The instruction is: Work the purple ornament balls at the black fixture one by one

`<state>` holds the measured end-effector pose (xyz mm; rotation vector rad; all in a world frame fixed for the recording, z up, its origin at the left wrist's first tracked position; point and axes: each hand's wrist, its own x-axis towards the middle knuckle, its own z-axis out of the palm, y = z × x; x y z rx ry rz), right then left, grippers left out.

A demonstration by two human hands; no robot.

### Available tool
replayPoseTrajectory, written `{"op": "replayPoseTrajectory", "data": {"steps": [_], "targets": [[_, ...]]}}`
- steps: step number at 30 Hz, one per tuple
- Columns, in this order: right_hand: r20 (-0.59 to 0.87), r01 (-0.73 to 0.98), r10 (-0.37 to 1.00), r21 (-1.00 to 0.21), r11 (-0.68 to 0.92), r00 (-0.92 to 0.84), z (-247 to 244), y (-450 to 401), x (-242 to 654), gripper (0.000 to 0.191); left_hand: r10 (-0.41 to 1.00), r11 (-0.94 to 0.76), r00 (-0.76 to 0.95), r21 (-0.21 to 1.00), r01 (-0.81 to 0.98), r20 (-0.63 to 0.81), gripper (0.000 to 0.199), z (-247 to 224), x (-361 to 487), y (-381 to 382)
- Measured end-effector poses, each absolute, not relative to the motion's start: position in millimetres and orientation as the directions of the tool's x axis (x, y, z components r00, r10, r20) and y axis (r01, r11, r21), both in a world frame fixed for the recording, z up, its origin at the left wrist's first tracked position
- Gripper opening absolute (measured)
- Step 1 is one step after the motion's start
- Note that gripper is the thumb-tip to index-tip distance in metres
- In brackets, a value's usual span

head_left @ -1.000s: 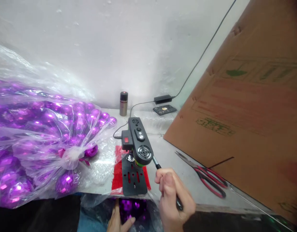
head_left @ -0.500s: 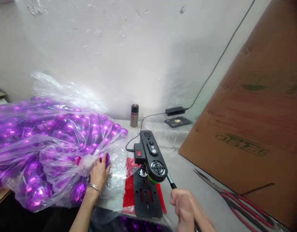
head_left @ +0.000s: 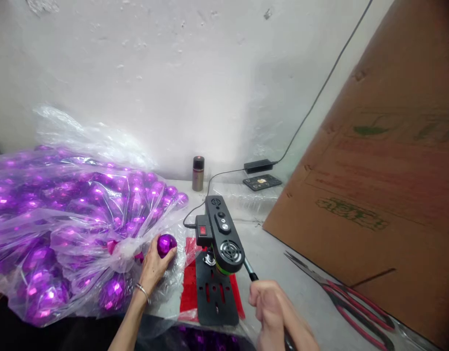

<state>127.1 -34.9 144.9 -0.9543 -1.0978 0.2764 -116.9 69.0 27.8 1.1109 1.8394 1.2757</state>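
Note:
My left hand (head_left: 154,265), with a bracelet at the wrist, is closed around a shiny purple faceted ball (head_left: 166,245). It is beside a knotted clear plastic bag (head_left: 124,253) full of similar balls. My right hand (head_left: 275,312) is a fist around a black-handled metal rod (head_left: 249,269), whose far end is hidden by a black device (head_left: 224,231). This device has two round grilles, buttons and a red switch. Below it, a slotted black plate (head_left: 217,307) lies over a red sheet (head_left: 188,287).
Large red-handled scissors (head_left: 341,297) lie at the right, by a leaning cardboard box (head_left: 374,185). Further back are a small dark bottle (head_left: 198,173), a phone (head_left: 262,182) and a power adapter (head_left: 259,166) with its cable. More purple balls (head_left: 206,339) show below the front edge.
My left hand has drawn a purple ball away from beside the bag's knot, and the ball shows more fully. My right hand keeps its grip. The whole view has shifted slightly.

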Motion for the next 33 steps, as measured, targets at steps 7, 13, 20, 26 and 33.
{"op": "replayPoseTrajectory", "data": {"steps": [7, 13, 20, 26, 33], "targets": [[0.775, 0.322, 0.599, -0.63, 0.707, 0.201, 157.6, -23.5, 149.9, 0.039, 0.883, 0.194, -0.351, 0.923, -0.332, -0.312, 0.053, 23.5, -58.0, 23.4], [0.779, 0.341, 0.587, -0.626, 0.702, 0.221, 162.8, -26.2, 142.0, 0.04, 0.883, 0.226, -0.254, 0.831, -0.509, -0.396, 0.077, 6.6, -24.1, -2.1], [0.622, 0.292, 0.681, -0.783, 0.549, 0.387, 172.2, -39.9, 123.0, 0.044, 0.932, 0.15, -0.317, 0.983, -0.11, -0.178, 0.082, -6.8, -8.5, -5.0], [0.615, 0.285, 0.685, -0.788, 0.545, 0.391, 172.2, -41.0, 123.9, 0.043, 0.95, 0.133, -0.294, 0.988, 0.074, -0.106, 0.082, -0.8, -1.7, -6.8], [0.589, 0.29, 0.675, -0.808, 0.514, 0.444, 172.5, -41.9, 118.9, 0.044, 0.962, 0.146, -0.245, 0.984, 0.097, -0.119, 0.085, -1.7, -4.5, -8.3]]}}
